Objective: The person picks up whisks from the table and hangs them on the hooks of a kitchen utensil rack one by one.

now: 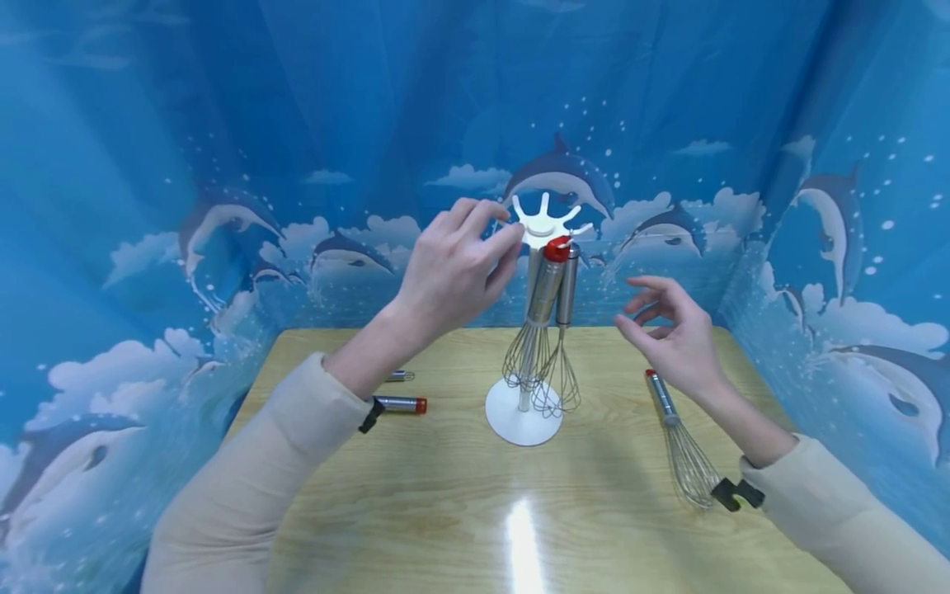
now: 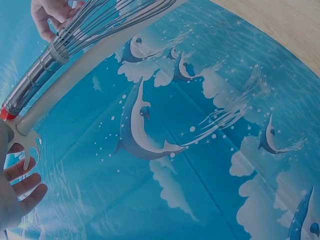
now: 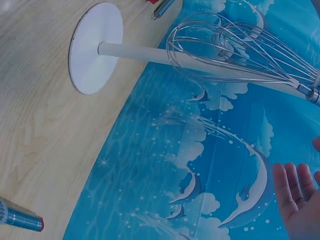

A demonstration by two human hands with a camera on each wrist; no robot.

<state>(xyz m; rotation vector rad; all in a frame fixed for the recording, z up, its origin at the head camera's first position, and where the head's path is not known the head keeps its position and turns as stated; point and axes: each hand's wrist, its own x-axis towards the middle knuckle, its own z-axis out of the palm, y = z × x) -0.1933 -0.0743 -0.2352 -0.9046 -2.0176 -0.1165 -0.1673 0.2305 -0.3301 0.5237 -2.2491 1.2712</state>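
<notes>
A white stand (image 1: 524,429) with a round base and a pronged top stands on the table. Two metal whisks hang from its prongs; the front whisk (image 1: 546,293) has a red cap, and the other whisk (image 1: 566,289) is just to its right. My left hand (image 1: 456,260) is at the stand's top, thumb and forefinger pinching its left edge, other fingers spread beside a prong (image 2: 27,160). Right of the stand, my right hand (image 1: 679,330) is raised in the air, fingers loosely bent and holding nothing.
Another red-capped whisk (image 1: 686,458) lies on the table (image 1: 445,511) under my right forearm. At left, a red-ended handle (image 1: 404,404) and a small whisk (image 1: 401,376) lie partly hidden by my left arm. A blue dolphin-print curtain (image 1: 356,99) surrounds the table.
</notes>
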